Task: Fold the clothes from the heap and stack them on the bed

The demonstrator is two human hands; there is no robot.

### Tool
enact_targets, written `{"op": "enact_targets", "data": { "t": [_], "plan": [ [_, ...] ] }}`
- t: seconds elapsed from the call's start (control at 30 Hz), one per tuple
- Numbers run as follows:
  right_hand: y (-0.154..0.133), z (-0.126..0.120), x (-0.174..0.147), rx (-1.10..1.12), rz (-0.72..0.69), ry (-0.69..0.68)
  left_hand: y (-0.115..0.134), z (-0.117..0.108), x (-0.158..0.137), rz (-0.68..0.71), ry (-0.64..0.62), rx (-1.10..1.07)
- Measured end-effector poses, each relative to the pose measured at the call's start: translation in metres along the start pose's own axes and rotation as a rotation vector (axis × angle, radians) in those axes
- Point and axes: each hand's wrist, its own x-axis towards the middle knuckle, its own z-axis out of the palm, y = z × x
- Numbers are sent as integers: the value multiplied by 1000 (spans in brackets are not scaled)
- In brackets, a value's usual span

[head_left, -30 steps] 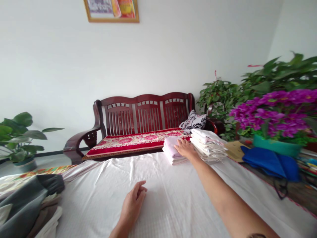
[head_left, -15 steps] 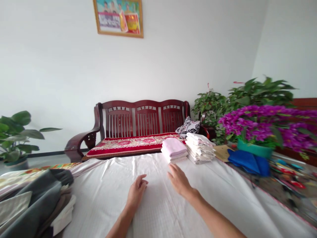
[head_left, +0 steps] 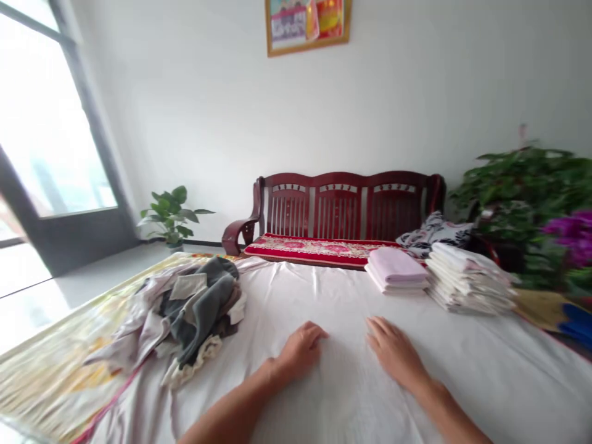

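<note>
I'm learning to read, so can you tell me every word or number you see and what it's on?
No words or numbers can be read.
Framed picture: any print is too blurred to read.
Lavender folded cloth, white folded stack, clothes heap: no lettering that I can see.

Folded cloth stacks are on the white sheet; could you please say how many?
2: a lilac-topped stack far across the sheet, a taller white stack to its right. Any behind would be hidden.

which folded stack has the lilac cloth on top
The lower stack, just left of the taller stack and nearer the right hand: its top is lilac, while the other's is whitish.
</note>
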Motion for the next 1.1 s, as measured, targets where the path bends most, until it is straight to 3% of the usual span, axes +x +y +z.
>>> {"op": "enact_targets", "data": {
  "t": [0.13,0.4,0.6,0.77,0.93,1.0,1.1],
  "plan": [
    [9,11,2,26,-40,63,-7,-32,-19,-80,104,134],
    [26,31,4,-2,-156,231,-11,-112,-26,-228,714,454],
    [40,40,8,-63,-331,305,-21,-177,-46,-327,948,554],
    [42,40,10,-71,-333,297,-37,-237,-75,-682,1044,722],
    [42,42,10,-81,-344,303,-67,-287,-106,-1165,1045,646],
    [41,42,10,-81,-331,303,-78,-298,-118,-1245,984,588],
    [39,41,9,-67,-316,303,-83,-306,-130,-1223,900,563]
  ]
}}
